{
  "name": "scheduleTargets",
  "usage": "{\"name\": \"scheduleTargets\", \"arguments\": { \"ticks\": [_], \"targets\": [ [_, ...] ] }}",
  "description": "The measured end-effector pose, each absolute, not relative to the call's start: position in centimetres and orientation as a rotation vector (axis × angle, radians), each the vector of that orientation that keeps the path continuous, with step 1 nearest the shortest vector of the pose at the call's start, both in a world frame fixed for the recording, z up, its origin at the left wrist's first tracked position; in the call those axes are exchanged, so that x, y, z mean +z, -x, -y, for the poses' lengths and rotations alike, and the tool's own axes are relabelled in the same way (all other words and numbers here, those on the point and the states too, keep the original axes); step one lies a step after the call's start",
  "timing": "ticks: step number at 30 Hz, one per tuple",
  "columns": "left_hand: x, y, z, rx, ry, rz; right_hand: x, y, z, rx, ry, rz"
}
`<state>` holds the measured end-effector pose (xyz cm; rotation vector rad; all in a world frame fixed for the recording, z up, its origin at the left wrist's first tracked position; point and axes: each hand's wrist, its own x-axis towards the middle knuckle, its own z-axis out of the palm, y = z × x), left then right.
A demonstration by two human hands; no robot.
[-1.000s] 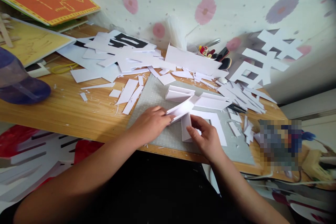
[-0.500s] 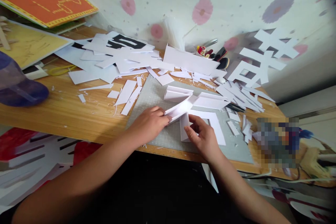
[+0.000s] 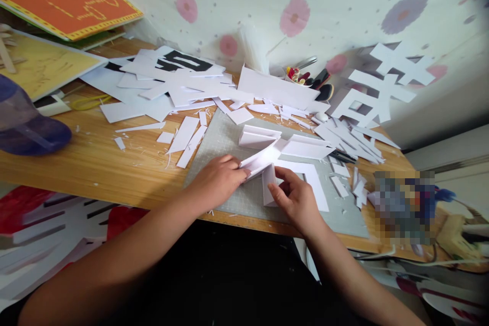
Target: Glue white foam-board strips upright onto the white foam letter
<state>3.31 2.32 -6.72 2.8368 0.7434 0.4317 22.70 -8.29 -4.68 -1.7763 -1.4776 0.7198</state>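
Observation:
A white foam-board shape (image 3: 267,153) with upright side strips sits on a grey cutting mat (image 3: 214,147); a flat part with a square cutout (image 3: 318,183) lies at its right. My left hand (image 3: 220,179) is closed on the shape's lower left arm, fingertips at its edge. With thumb and fingers, my right hand (image 3: 296,194) grips a short upright strip (image 3: 269,188) at the near side of the shape. The inner sides of the strips are partly hidden by my fingers.
White offcuts (image 3: 187,135) litter the wooden table (image 3: 114,163). Finished white cut-out characters (image 3: 367,97) lean at the back right. A cup of pens (image 3: 300,77) stands by the wall, a blue transparent container (image 3: 30,122) at the left. A black tool (image 3: 343,156) lies on the mat's right.

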Motion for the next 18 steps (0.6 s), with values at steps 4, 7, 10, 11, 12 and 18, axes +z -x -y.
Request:
{"name": "scheduleTargets", "arguments": {
  "ticks": [4,7,10,11,12,18],
  "targets": [
    [-6.81,-3.31,-2.3,0.425,-2.835,-0.751,-4.67,-22.67,8.33,0.702,1.781,1.48],
    [-6.85,-3.31,-2.3,0.434,-2.839,-0.749,-4.7,-22.71,8.35,0.709,1.78,1.485],
    [-6.85,-3.28,-2.36,0.44,-2.847,-0.743,-4.73,-22.74,8.38,0.718,1.779,1.487],
    [-6.84,-3.27,-2.38,0.438,-2.849,-0.744,-4.73,-22.74,8.38,0.72,1.779,1.486],
    [-6.83,-3.25,-2.39,0.433,-2.851,-0.744,-4.74,-22.73,8.38,0.724,1.778,1.486],
    [-6.93,-3.21,-2.42,0.429,-2.843,-0.734,-4.69,-22.68,8.32,0.732,1.776,1.49]
  ]
}}
